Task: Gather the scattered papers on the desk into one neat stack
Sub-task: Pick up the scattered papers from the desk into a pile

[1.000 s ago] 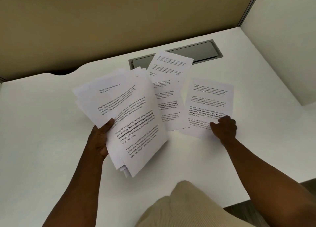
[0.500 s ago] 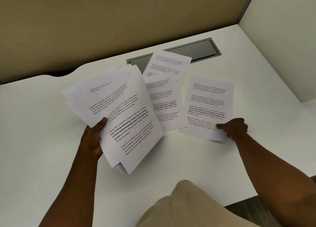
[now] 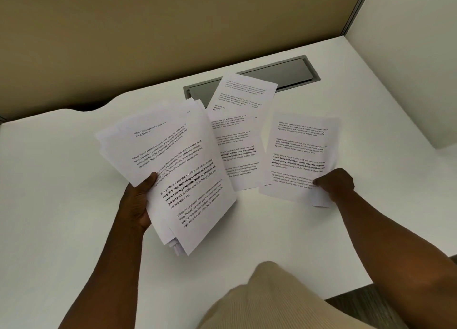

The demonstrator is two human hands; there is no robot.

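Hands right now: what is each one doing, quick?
Left hand: grips the gathered bundle of papers, thumb on top.
Right hand: pinches the lower corner of a single sheet.

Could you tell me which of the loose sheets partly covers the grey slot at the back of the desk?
The rearmost sheet: its top edge overlaps the grey slot, unlike the other sheets.
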